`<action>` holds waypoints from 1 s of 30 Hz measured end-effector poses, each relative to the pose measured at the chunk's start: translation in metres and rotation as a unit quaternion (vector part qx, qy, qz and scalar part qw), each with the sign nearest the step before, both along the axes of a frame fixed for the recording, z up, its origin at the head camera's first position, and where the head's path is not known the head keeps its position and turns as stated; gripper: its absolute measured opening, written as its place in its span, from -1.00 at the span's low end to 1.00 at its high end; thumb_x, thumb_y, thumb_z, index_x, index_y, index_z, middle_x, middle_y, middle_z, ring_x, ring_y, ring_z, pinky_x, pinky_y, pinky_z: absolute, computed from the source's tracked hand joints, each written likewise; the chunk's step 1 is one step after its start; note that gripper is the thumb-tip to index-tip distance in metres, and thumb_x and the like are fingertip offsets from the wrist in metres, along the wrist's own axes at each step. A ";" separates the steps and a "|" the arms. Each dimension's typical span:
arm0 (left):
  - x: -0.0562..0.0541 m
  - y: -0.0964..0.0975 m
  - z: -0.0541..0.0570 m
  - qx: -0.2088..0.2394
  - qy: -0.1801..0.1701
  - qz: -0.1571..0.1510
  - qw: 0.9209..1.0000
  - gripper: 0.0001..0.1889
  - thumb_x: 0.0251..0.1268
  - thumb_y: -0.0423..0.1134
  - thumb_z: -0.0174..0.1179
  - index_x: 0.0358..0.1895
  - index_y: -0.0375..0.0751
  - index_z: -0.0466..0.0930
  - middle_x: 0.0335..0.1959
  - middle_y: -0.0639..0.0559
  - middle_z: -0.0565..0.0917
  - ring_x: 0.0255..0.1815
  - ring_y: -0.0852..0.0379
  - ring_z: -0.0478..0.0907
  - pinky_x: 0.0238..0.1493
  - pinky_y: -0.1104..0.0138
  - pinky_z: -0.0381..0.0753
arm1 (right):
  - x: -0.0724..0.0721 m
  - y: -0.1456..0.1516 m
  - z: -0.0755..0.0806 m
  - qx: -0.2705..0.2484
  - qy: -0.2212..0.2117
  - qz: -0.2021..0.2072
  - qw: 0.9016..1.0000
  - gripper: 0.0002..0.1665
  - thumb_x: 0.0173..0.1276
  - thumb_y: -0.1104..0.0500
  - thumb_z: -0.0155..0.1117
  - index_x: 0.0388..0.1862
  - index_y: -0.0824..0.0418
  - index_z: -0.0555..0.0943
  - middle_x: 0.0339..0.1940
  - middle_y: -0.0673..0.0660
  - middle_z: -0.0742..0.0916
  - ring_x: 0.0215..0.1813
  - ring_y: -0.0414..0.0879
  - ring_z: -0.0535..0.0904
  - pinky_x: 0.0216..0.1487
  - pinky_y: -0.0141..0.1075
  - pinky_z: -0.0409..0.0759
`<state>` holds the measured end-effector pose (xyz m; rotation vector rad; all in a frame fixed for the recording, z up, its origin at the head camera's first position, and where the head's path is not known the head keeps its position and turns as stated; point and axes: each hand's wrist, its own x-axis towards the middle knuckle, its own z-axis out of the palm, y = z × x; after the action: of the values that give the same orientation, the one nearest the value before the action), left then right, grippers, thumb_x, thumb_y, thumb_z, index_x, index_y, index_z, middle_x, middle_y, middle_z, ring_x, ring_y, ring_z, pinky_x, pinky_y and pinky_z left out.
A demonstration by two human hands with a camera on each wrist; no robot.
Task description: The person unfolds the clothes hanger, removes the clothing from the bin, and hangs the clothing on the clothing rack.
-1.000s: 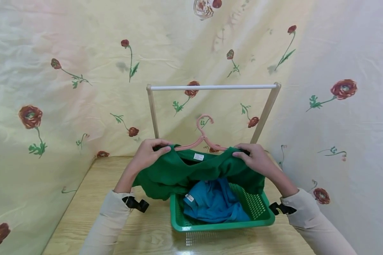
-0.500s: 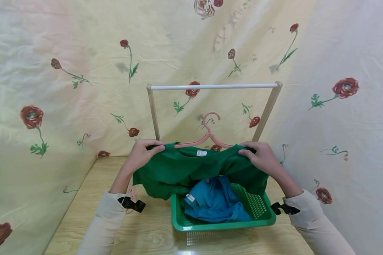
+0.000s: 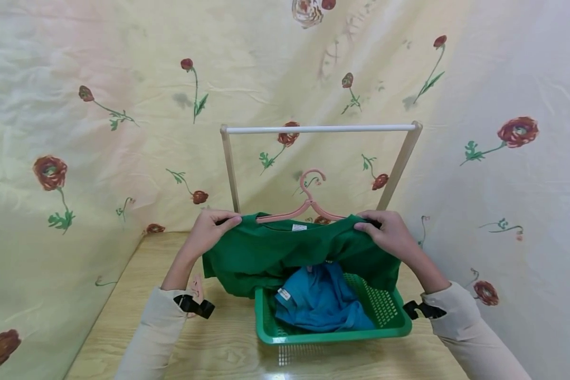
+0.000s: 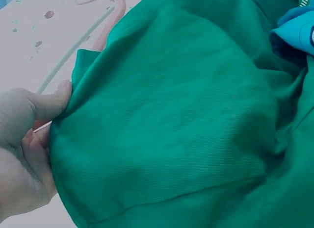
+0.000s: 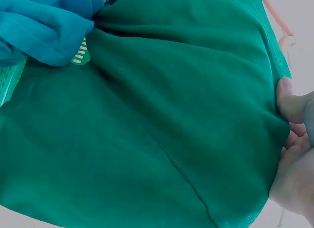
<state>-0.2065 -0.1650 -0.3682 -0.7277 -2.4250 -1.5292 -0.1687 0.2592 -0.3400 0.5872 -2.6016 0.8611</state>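
Note:
A green shirt [image 3: 275, 256] with a white neck label is stretched between both hands, its body hanging in folds over the far part of the basket. A pink hanger [image 3: 292, 214] sits inside the neckline, its hook upright above the collar. My left hand [image 3: 211, 231] pinches the shirt's left shoulder between thumb and fingers. At the opposite shoulder, my right hand [image 3: 385, 232] grips the cloth likewise. The left wrist view shows the thumb on the green fabric [image 4: 162, 115], close to a hanger arm. Cloth hides most of the hanger's lower part.
A green plastic basket [image 3: 332, 338] holds a crumpled blue garment [image 3: 320, 303] on the wooden table [image 3: 223, 348]. Behind the shirt rises a rack with a white bar [image 3: 323, 129] and wooden posts. A pink object [image 3: 197, 287] lies partly hidden behind the left wrist. Floral cloth surrounds the table.
The hands have drawn apart, left hand leftward and right hand slightly rightward, pulling the neckline wider. The hanger has shifted a little right, and the pink object by the left wrist has come into view.

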 end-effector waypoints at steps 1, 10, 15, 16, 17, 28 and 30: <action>0.000 0.000 0.000 -0.003 -0.005 -0.004 1.000 -0.78 0.47 -0.31 0.23 -0.02 -0.36 0.78 -0.05 -0.24 0.79 -0.05 0.10 0.74 0.01 0.51 0.63 | 0.000 0.000 0.000 -0.001 -0.002 0.000 1.000 -0.80 0.44 0.28 0.33 -0.02 0.30 0.76 -0.12 0.24 0.83 -0.11 0.10 0.74 -0.09 -0.33 0.65; 0.003 0.003 0.000 -0.019 -0.045 -0.054 0.997 -0.71 0.35 -0.21 0.37 0.09 -0.18 0.76 0.03 -0.12 0.79 -0.02 0.10 0.71 0.06 0.35 0.67 | -0.002 0.002 0.000 -0.009 -0.012 0.013 1.000 -0.82 0.42 0.29 0.35 -0.05 0.26 0.78 -0.14 0.21 0.83 -0.17 -0.21 0.69 -0.12 -0.43 0.60; 0.004 0.005 0.003 -0.030 -0.057 -0.066 0.996 -0.65 0.29 -0.18 0.42 0.13 -0.09 0.75 0.08 -0.06 0.77 0.03 0.06 0.70 0.10 0.28 0.67 | -0.005 0.005 0.002 -0.012 -0.017 0.031 0.999 -0.83 0.41 0.28 0.36 -0.07 0.24 0.79 -0.16 0.18 0.84 -0.19 -0.39 0.64 -0.13 -0.47 0.60; 0.003 0.005 0.003 -0.031 -0.058 -0.068 0.996 -0.65 0.29 -0.19 0.42 0.13 -0.09 0.75 0.10 -0.06 0.77 0.05 0.05 0.70 0.11 0.27 0.66 | -0.006 0.005 0.002 -0.013 -0.019 0.035 0.999 -0.83 0.41 0.28 0.36 -0.07 0.24 0.79 -0.16 0.18 0.84 -0.19 -0.41 0.64 -0.14 -0.47 0.60; 0.003 0.006 0.004 -0.030 -0.059 -0.071 0.995 -0.66 0.30 -0.20 0.41 0.13 -0.10 0.75 0.11 -0.06 0.76 0.07 0.03 0.70 0.12 0.26 0.66 | -0.007 0.006 0.003 -0.013 -0.021 0.039 0.999 -0.82 0.41 0.28 0.36 -0.06 0.24 0.79 -0.16 0.18 0.84 -0.21 -0.41 0.64 -0.15 -0.47 0.60; 0.003 0.009 0.002 -0.042 -0.032 -0.059 0.997 -0.67 0.35 -0.24 0.36 0.15 -0.17 0.72 0.12 -0.12 0.75 0.09 -0.01 0.68 0.20 0.13 0.64 | -0.015 0.008 0.009 -0.014 -0.059 0.077 0.995 -0.82 0.41 0.24 0.38 -0.06 0.23 0.78 -0.30 0.09 0.81 -0.39 -0.24 0.56 -0.32 -0.39 0.51; 0.004 0.009 0.001 -0.048 -0.025 -0.059 0.997 -0.65 0.35 -0.23 0.37 0.17 -0.17 0.71 0.12 -0.13 0.75 0.10 -0.03 0.67 0.22 0.06 0.63 | -0.016 0.007 0.010 -0.018 -0.067 0.077 0.995 -0.82 0.41 0.22 0.38 -0.06 0.22 0.78 -0.31 0.08 0.80 -0.39 -0.22 0.56 -0.31 -0.39 0.52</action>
<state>-0.2029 -0.1557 -0.3675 -0.8756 -2.5487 -1.4975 -0.1852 0.2666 -0.3301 0.7527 -2.6803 1.0267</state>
